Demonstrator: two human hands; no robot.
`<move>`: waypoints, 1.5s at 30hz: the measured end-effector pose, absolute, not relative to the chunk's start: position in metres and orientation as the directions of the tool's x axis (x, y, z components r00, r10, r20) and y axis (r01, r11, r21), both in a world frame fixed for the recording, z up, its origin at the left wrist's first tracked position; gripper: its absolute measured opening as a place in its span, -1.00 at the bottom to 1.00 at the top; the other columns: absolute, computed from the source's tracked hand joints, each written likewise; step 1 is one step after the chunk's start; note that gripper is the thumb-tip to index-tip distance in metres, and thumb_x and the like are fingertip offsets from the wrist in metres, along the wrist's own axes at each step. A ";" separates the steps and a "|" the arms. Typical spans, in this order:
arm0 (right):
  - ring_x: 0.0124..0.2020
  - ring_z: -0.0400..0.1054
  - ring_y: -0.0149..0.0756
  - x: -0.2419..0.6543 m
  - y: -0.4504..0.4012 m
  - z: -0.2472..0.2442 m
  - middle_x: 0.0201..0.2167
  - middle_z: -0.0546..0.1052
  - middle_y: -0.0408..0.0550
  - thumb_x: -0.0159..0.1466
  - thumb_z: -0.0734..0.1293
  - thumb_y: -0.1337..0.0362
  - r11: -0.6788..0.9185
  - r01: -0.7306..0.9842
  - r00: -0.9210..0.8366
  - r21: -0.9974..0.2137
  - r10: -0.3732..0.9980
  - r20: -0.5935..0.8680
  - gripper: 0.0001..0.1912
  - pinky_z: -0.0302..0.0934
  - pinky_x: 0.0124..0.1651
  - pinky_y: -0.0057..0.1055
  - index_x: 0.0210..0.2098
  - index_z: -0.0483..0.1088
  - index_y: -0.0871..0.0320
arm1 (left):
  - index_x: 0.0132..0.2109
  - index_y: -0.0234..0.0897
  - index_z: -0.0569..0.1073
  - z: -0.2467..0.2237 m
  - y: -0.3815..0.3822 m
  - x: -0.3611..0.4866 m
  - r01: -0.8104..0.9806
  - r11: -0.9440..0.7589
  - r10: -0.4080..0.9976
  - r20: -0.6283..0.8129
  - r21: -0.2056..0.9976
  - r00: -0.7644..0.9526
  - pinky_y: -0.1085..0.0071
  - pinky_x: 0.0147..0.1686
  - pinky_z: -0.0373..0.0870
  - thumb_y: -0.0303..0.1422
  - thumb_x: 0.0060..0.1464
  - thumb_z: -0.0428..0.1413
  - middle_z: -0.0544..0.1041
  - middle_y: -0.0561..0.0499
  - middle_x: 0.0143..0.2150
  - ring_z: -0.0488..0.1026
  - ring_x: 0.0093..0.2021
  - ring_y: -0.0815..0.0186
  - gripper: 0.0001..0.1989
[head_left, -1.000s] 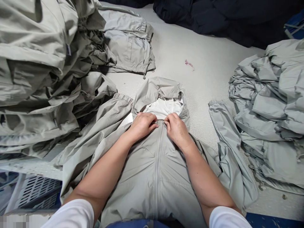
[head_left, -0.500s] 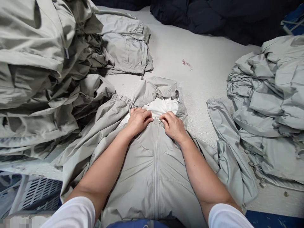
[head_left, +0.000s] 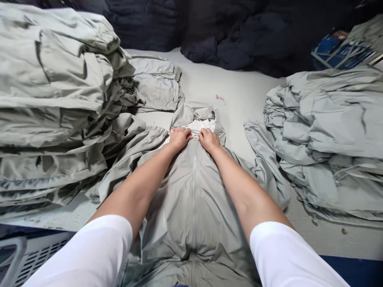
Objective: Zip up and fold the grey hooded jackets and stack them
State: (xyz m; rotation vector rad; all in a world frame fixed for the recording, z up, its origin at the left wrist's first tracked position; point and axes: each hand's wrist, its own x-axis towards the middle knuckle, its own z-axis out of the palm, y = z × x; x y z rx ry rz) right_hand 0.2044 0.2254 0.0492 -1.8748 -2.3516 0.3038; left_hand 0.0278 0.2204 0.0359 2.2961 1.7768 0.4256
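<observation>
Both arms have stretched further forward. The left hand [head_left: 179, 138] and right hand [head_left: 209, 140] sit close together, curled on the collar of a grey zip jacket [head_left: 191, 199] laid flat; whether they grip it is hard to tell. Stacked grey jackets [head_left: 50, 99] and more grey jackets [head_left: 326, 131] flank it on the white table [head_left: 227, 87], with dark navy garments [head_left: 233, 44] beyond.

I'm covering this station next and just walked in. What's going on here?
A person is handling a grey-green hooded jacket laid out on a white surface with its sleeves spread. Their left hand and right hand rest on either side of the top of the zip, at the collar, with white lining showing just above. Stacks of similar jackets sit to the left and right, and dark navy garments lie beyond.
</observation>
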 end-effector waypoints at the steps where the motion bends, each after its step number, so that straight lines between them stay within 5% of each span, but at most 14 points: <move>1: 0.06 0.48 -0.09 0.203 0.230 0.059 0.18 0.53 0.20 0.55 0.11 0.20 0.207 0.953 -0.229 -0.219 0.970 -0.078 -0.60 0.28 0.03 -0.29 0.16 0.48 0.17 | -0.07 -0.23 0.56 0.044 0.222 0.031 0.915 -0.247 0.969 0.078 0.318 0.235 -0.03 0.15 0.28 -0.32 0.30 0.17 0.62 -0.23 -0.02 0.47 0.11 -0.04 -0.87; 4: 0.16 0.46 -0.13 0.207 0.215 0.083 0.17 0.56 0.19 0.50 0.21 0.29 0.257 0.944 -0.290 -0.208 0.945 -0.148 -0.65 0.28 0.15 -0.32 0.16 0.52 0.18 | 0.03 -0.24 0.57 0.063 0.198 0.032 0.914 -0.283 0.959 0.094 0.290 0.267 -0.17 0.30 0.19 -0.40 0.20 0.22 0.60 -0.29 0.11 0.41 0.25 -0.12 -0.75; 6: 0.33 0.34 -0.11 0.219 0.178 0.085 0.35 0.44 0.17 0.48 0.25 0.28 0.320 0.926 -0.352 -0.203 0.924 -0.151 -0.55 0.20 0.31 -0.28 0.32 0.43 0.12 | 0.22 -0.19 0.51 0.061 0.156 0.025 0.907 -0.331 0.943 0.130 0.261 0.307 -0.30 0.40 0.00 -0.36 0.20 0.23 0.46 -0.29 0.35 0.22 0.44 -0.20 -0.56; 9: 0.59 -0.15 0.16 0.246 0.107 0.062 0.61 -0.03 0.12 0.50 0.22 0.04 0.384 0.912 -0.403 -0.141 0.904 -0.141 -0.33 -0.13 0.52 0.15 0.55 0.09 -0.02 | 0.42 -0.10 0.38 0.034 0.083 0.004 0.894 -0.399 0.917 0.116 0.204 0.383 -0.50 0.39 -0.16 -0.12 0.28 0.19 0.17 -0.29 0.56 -0.06 0.57 -0.36 -0.39; 11: 0.61 -0.35 0.29 0.262 0.075 0.042 0.63 -0.15 0.04 0.49 0.17 -0.14 0.356 0.929 -0.369 -0.101 0.908 -0.197 -0.27 -0.29 0.49 0.41 0.57 0.02 -0.13 | 0.47 0.00 0.32 0.014 0.051 -0.011 0.899 -0.389 0.921 0.059 0.203 0.386 -0.55 0.37 -0.17 0.03 0.29 0.14 0.10 -0.25 0.60 -0.10 0.57 -0.40 -0.32; 14: 0.61 -0.45 0.30 0.273 0.077 0.028 0.63 -0.17 -0.05 0.48 0.09 -0.23 0.332 0.941 -0.339 -0.068 0.919 -0.203 -0.26 -0.39 0.47 0.51 0.57 -0.02 -0.20 | 0.53 0.06 0.21 0.005 0.054 -0.025 0.907 -0.377 0.925 0.026 0.186 0.379 -0.52 0.39 -0.20 0.10 0.34 0.03 0.03 -0.17 0.62 -0.18 0.60 -0.33 -0.29; 20: 0.61 -0.37 0.27 0.252 0.133 0.067 0.63 -0.14 -0.05 0.54 0.04 -0.08 0.237 0.971 -0.239 -0.044 0.927 -0.291 -0.33 -0.38 0.49 0.46 0.58 -0.01 -0.11 | 0.48 0.00 0.30 0.048 0.109 -0.004 0.938 -0.294 0.947 -0.074 0.184 0.311 -0.47 0.40 -0.18 -0.01 0.36 0.07 0.13 -0.20 0.59 -0.07 0.58 -0.30 -0.38; 28: 0.62 -0.40 0.19 0.257 0.026 0.033 0.62 -0.09 0.00 0.51 0.07 -0.19 0.396 0.913 -0.406 -0.097 0.904 -0.132 -0.29 -0.39 0.48 0.47 0.57 0.01 -0.17 | 0.55 0.04 0.15 0.016 0.000 0.015 0.847 -0.494 0.865 0.010 0.198 0.502 -0.52 0.41 -0.25 0.12 0.35 0.02 0.04 -0.17 0.62 -0.19 0.61 -0.29 -0.26; 34: 0.54 0.04 0.02 0.281 0.061 0.051 0.49 0.28 0.12 0.53 0.16 0.08 0.326 0.934 -0.339 -0.142 0.938 -0.077 -0.46 -0.14 0.54 0.12 0.42 0.35 0.07 | 0.56 0.00 0.13 0.009 0.008 0.012 0.892 -0.400 0.906 -0.055 0.210 0.419 -0.52 0.41 -0.17 0.07 0.43 -0.09 0.02 -0.14 0.62 -0.15 0.61 -0.23 -0.32; 37: 0.54 -0.01 0.05 0.306 0.093 0.075 0.49 0.23 0.34 0.51 0.12 0.25 0.121 0.987 -0.109 -0.106 0.988 0.109 -0.43 -0.19 0.55 0.05 0.43 0.28 0.32 | 0.56 -0.05 0.13 0.002 0.007 0.015 0.898 -0.404 0.913 0.008 0.177 0.409 -0.45 0.45 -0.22 0.07 0.45 -0.15 0.02 -0.11 0.62 -0.14 0.62 -0.14 -0.32; 40: 0.57 -0.11 0.11 0.340 0.120 0.087 0.54 0.10 0.38 0.45 0.23 0.26 -0.246 0.941 0.288 -0.232 0.943 0.166 -0.38 -0.15 0.53 0.04 0.45 0.22 0.35 | 0.55 -0.04 0.16 -0.008 0.002 0.014 0.896 -0.415 0.910 0.086 0.158 0.406 -0.40 0.48 -0.28 0.07 0.46 -0.16 0.04 -0.09 0.62 -0.12 0.62 -0.10 -0.34; 45: 0.37 0.27 0.26 0.377 0.140 0.088 0.32 0.37 0.56 0.42 0.27 0.15 -0.506 0.767 0.574 -0.394 0.816 0.069 -0.43 0.14 0.36 0.23 0.29 0.39 0.39 | 0.53 0.02 0.20 -0.014 0.003 0.014 0.895 -0.403 0.914 0.134 0.191 0.383 -0.38 0.48 -0.24 0.07 0.44 -0.13 0.11 -0.09 0.60 -0.06 0.61 -0.09 -0.36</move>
